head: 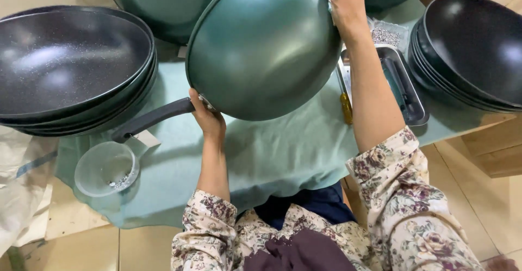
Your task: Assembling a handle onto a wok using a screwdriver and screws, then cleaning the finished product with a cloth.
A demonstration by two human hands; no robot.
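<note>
A dark green wok [263, 45] is held up on its side above the table, its rounded underside facing me. My left hand [206, 116] grips it at the lower rim, where the black handle [152, 119] joins and juts down to the left. My right hand [343, 1] rests on the wok's upper right edge, with a bit of white cloth under the fingers. Both forearms wear flowered sleeves.
A stack of black speckled woks [70, 64] stands at the left, another black stack [470, 53] at the right. More green woks [157, 4] lie behind. A clear plastic bowl [106, 168] with small metal parts, a metal tray [405, 91] and a yellow-handled screwdriver [346, 108] sit on the green cloth [283, 151].
</note>
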